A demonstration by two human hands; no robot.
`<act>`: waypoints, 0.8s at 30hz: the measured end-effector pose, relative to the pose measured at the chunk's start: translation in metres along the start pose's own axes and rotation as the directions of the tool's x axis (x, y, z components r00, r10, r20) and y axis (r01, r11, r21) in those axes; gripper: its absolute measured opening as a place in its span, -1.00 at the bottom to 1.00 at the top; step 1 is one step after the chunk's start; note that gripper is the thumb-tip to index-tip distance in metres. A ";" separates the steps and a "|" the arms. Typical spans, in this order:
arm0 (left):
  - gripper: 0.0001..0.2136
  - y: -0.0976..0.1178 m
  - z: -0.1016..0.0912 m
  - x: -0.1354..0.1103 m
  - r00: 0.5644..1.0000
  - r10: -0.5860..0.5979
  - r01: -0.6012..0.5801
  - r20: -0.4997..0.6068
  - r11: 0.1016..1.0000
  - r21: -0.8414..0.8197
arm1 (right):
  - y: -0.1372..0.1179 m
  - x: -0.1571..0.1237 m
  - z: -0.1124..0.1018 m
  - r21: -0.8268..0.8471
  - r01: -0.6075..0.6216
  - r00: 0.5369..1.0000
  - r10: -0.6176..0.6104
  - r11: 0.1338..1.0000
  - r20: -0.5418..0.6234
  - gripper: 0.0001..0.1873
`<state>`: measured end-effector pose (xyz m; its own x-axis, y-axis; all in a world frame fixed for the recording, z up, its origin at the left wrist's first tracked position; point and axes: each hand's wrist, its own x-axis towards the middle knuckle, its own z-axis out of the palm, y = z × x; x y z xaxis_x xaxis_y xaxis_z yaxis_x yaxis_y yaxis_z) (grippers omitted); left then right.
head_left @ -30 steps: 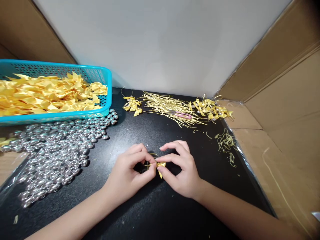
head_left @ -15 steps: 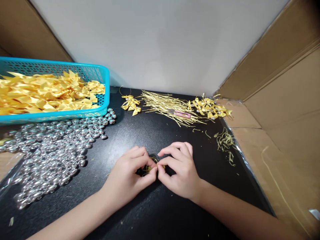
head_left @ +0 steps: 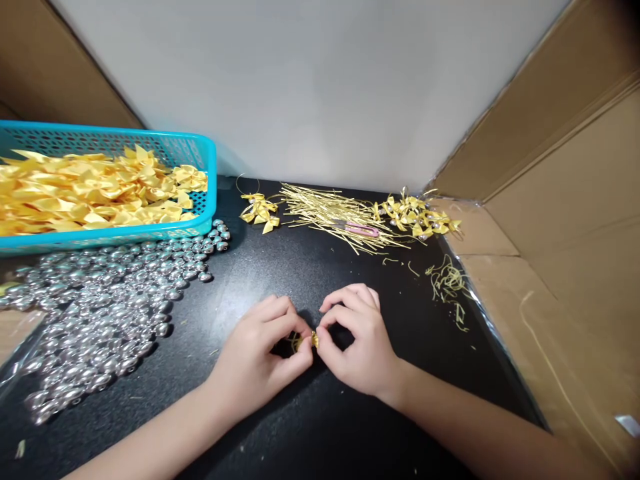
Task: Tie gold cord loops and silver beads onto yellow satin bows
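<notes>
Over the black tabletop, my left hand (head_left: 265, 340) and my right hand (head_left: 361, 341) meet, thumb and forefinger of each pinched together. Between the fingertips shows a small yellow ribbon bow (head_left: 315, 339), mostly covered by the fingers. Loops of thin gold cord (head_left: 294, 342) show inside the curve of my left hand. The remaining fingers of my right hand are curled loosely above the pinch.
A blue basket (head_left: 213, 180) of yellow bows stands back left, with silver beads (head_left: 110, 313) spread before it. At the back lie gold ties (head_left: 315, 210), pink-handled snippers (head_left: 361, 229) and beaded bows (head_left: 417, 215). Cord scraps (head_left: 447, 280) lie right, near cardboard walls (head_left: 575, 173).
My right fingertips have shifted slightly right, away from the left ones, and more of the yellow bow shows between them. The view has moved a little.
</notes>
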<state>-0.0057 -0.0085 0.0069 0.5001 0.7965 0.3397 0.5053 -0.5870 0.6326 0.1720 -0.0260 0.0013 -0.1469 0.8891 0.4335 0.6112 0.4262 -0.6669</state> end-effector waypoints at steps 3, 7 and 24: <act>-0.86 0.000 0.001 -0.001 1.000 -0.007 0.007 -0.017 1.000 0.000 | 0.001 0.004 -0.002 0.081 -0.102 0.987 0.091 0.991 0.129 -0.81; -0.85 0.002 -0.001 0.000 1.000 0.000 0.000 -0.025 1.000 -0.001 | 0.001 0.010 -0.005 0.159 -0.231 0.927 0.168 0.960 0.335 -0.66; -0.89 -0.002 0.003 -0.006 0.976 0.215 -0.207 -0.035 0.965 0.163 | 0.005 0.027 -0.011 0.342 -0.792 0.564 0.393 0.505 0.727 -0.73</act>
<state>-0.0076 -0.0120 0.0014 0.5721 0.6562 0.4921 0.4989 -0.7546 0.4262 0.1798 -0.0017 0.0165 -0.4081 0.7898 -0.4578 0.1595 -0.4321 -0.8876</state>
